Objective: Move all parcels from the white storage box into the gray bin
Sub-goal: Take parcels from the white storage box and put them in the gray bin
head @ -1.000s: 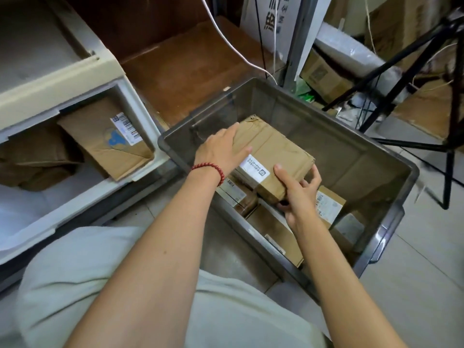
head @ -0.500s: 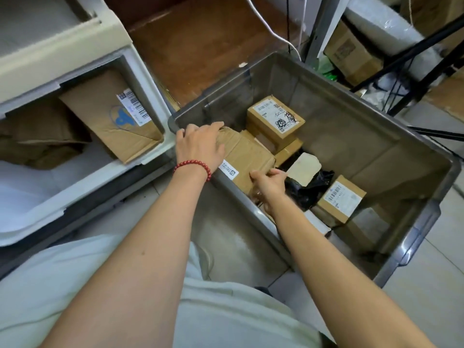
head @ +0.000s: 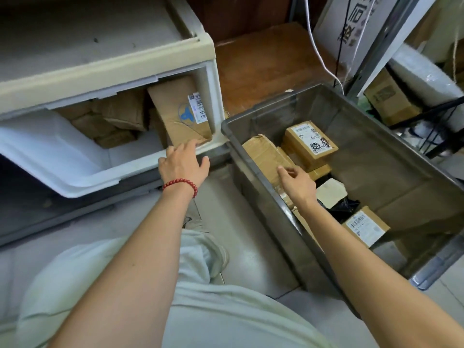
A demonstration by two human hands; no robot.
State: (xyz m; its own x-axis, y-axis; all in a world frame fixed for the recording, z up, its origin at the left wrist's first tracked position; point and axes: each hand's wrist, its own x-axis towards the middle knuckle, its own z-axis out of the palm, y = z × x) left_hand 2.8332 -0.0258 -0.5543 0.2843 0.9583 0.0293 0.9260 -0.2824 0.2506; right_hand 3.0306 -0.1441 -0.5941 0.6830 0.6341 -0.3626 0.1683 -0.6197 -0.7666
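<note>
The white storage box (head: 135, 169) lies open at the left. A large cardboard parcel with a barcode label and blue logo (head: 179, 114) leans at its right end, with crumpled brown parcels (head: 113, 121) behind it. My left hand (head: 184, 163), fingers apart, hovers at the box's front rim just below that large parcel, holding nothing. The gray bin (head: 263, 197) at the right holds several parcels, among them a flat brown one (head: 266, 156) and a small labelled box (head: 311, 141). My right hand (head: 297, 183) is over the flat brown parcel, fingers loose and empty.
A brown wooden surface (head: 266, 61) lies behind the bin. Black tripod legs (head: 437, 114), a white cable (head: 319, 49) and more cartons (head: 389, 99) crowd the far right. My knee in pale trousers (head: 150, 272) fills the foreground, on a grey tiled floor.
Both hands set the flat brown parcel down at the bin's near left and let go. My left hand has moved left to the white box's rim; my right hand has lifted off the parcel.
</note>
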